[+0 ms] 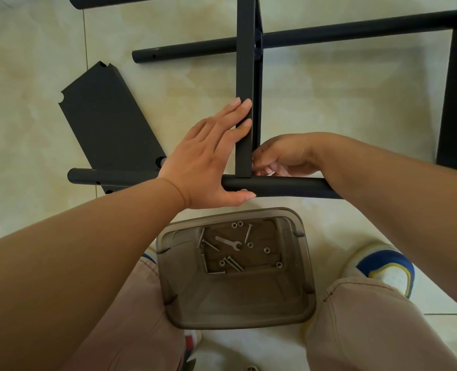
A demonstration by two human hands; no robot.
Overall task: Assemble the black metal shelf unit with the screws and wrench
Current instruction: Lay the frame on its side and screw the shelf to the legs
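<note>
So the black shelf panel (244, 103) stands on edge in the middle of the frame, its near end butted against a black tube (280, 186) that runs left to right just below centre, making a T. Left hand (206, 162) comes in from the lower left with straight fingers (242, 113) laid flat against the panel's left face, while the thumb (242, 195) reaches under the near side of the tube right by a small silver screw head (244, 190). Right hand (283, 156) reaches in from the right, fingers curled in at the corner where panel meets tube; looks like a pinch, but what it holds is hidden, can't tell. All matte black metal. A second tube (302, 36) crosses the panel near the top of the frame, and a loose flat panel (109, 121) with notched corners lies at the left, tilted. Right below the hands, between the knees, sits a smoky clear plastic bin (235, 295) with loose screws (232, 263), nuts (267, 250) and a small flat wrench (228, 242) in it. Pale tile floor (34, 76), a blue and white shoe (382, 266) at lower right.
</note>
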